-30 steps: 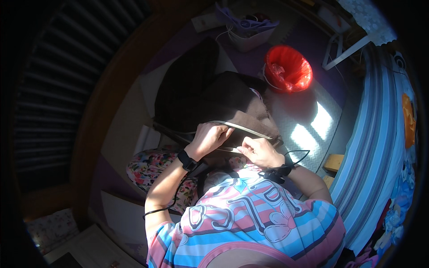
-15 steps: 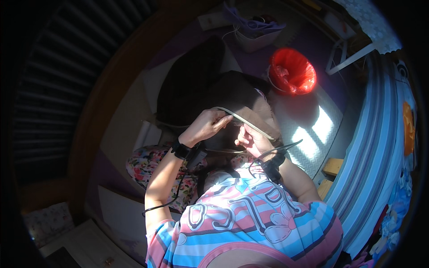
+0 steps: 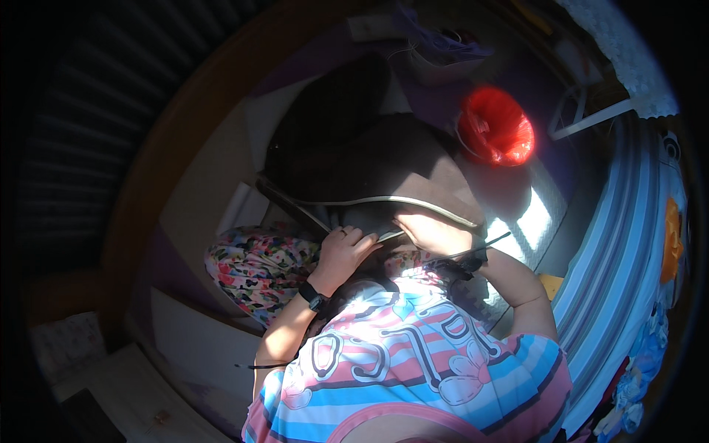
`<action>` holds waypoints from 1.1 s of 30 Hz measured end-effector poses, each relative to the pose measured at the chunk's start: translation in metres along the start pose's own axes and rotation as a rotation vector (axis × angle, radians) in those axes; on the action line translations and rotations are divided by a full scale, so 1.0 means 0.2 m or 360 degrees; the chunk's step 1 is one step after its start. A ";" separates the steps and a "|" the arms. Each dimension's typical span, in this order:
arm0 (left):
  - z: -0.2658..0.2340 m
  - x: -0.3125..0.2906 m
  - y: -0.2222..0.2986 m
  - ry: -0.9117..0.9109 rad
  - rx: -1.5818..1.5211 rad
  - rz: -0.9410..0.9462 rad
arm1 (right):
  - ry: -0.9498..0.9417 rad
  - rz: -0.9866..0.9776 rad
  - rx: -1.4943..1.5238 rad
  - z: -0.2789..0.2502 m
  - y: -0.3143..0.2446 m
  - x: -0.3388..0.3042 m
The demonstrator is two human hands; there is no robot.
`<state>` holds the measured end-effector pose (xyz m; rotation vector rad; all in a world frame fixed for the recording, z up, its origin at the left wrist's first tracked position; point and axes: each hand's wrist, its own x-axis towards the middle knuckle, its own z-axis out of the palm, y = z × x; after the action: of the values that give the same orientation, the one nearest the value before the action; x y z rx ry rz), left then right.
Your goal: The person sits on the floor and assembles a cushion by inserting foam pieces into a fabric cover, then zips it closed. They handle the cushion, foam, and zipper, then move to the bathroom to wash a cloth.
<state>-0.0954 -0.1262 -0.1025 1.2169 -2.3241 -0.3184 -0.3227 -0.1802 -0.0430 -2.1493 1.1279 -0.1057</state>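
Observation:
A large dark brown fabric cover (image 3: pixel 384 162) with pale piping along its edges lies across my lap and the floor before me. It gapes in a long slit on the near side, dark inside. My left hand (image 3: pixel 343 257) pinches the near pale edge of this slit, fingers bent over it. At the right part of the opening is my right hand (image 3: pixel 439 236), back upward. Its fingers point left into the slit, between the two edges, and are mostly hidden. Sunlight falls on the cover's right corner.
A bin lined with a red bag (image 3: pixel 498 129) stands beyond the cover on the right. Behind it are a pale basket with purple things (image 3: pixel 443 63) and a white metal leg (image 3: pixel 594 119). A bed with a blue striped sheet (image 3: pixel 609 244) runs along the right side.
Both hands had been at the far piped edge. My left hand has come nearer, down to the near edge; my right hand has turned palm down at the opening, which now gapes wider.

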 end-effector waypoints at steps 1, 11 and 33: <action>-0.01 0.00 0.00 -0.0008 0.0008 0.0089 | -0.0050 -0.0062 -0.0134 -0.04 -0.02 0.01; -0.12 -0.07 -0.02 0.0090 -0.0009 0.0561 | -0.0732 0.0429 0.0150 -0.23 -0.04 0.05; -0.04 0.23 0.25 -0.0051 -0.0388 0.0676 | 0.0762 0.0154 0.1315 -0.44 -0.04 -0.12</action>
<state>-0.1489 -0.1361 -0.0609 0.5879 -2.4115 -0.4534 -0.3644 -0.2060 0.0343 -1.3483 1.1616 -0.9121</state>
